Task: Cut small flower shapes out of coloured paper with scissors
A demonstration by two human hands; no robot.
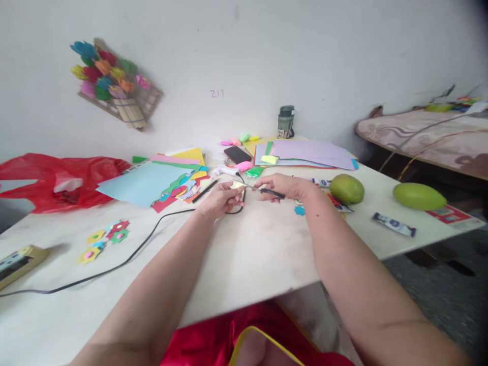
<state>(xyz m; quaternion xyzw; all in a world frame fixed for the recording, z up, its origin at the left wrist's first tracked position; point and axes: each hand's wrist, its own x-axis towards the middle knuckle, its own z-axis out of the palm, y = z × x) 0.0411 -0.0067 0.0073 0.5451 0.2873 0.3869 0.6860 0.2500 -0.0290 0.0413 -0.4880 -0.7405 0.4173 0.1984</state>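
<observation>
Over the middle of the white table, my left hand [218, 201] pinches a small pale yellow paper piece [238, 185]. My right hand [280, 187] is closed on a pair of scissors [272, 192] with dark handles. The scissor blades point left and reach the paper's edge; whether they cut into it cannot be made out. A black pen-like stick [205, 191] lies just left of my left hand. Beneath my hands runs a black cord [243, 203], joined to a white glue gun [224, 171]. A small blue paper shape [299, 210] rests beside my right wrist.
Paper flowers [89, 254] lie at the left near a power strip [19, 264]. Coloured sheets [129, 180], paper scraps [179, 188] and a phone [238, 154] are behind. Two green fruits, one a mango [346, 189], and a tube [394, 224] sit right. A bottle [285, 122] stands by the wall.
</observation>
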